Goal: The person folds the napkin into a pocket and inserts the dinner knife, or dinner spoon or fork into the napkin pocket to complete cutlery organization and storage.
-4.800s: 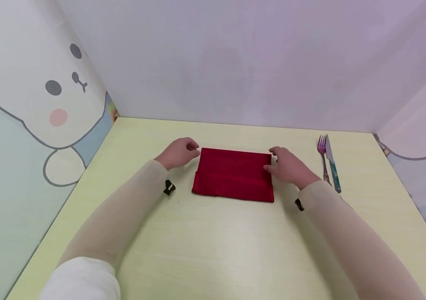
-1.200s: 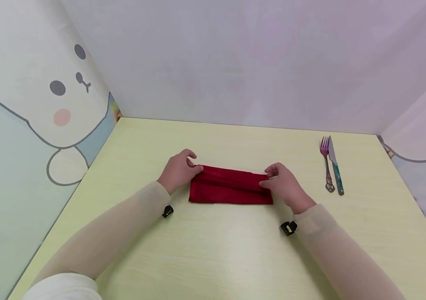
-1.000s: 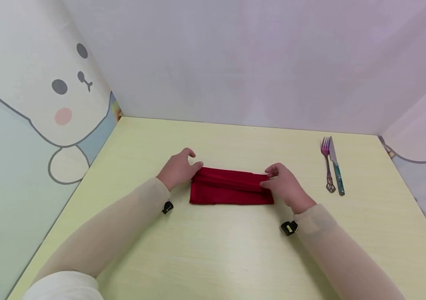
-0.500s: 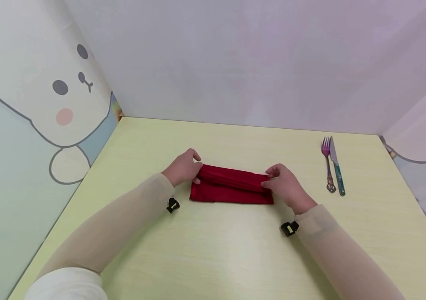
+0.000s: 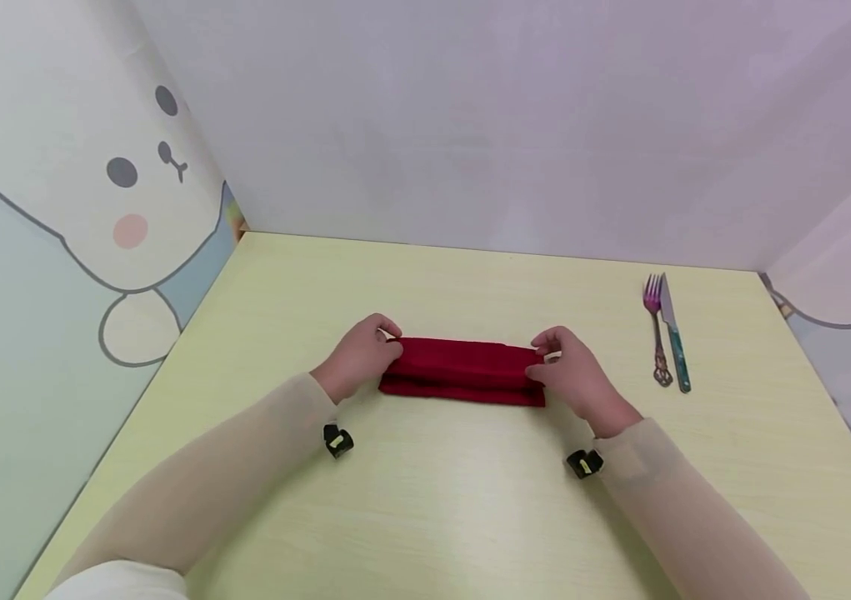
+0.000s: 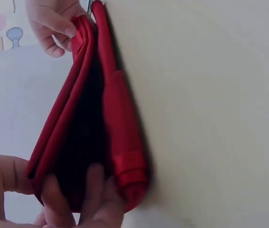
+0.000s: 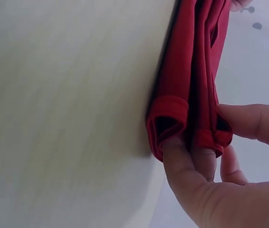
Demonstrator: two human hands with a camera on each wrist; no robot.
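Note:
A red cloth napkin, folded into a long narrow strip, lies across the middle of the table. My left hand pinches the strip's left end, and my right hand pinches its right end. In the left wrist view, the layered flap of the napkin stands raised between thumb and fingers, with a dark gap between it and the rolled lower edge. From the right wrist view, my right thumb presses the outer layers, while the fingertips reach into the folds at the open end.
To the right of the napkin, a fork with purplish tines lies beside a knife with a teal handle. The pale wooden table meets a plain back wall and side walls printed with cartoon animals.
The napkin was a wider rectangle several seconds ago. Its far part has been folded toward me, and within the last half second the flap has come nearer the front edge, both hands holding it.

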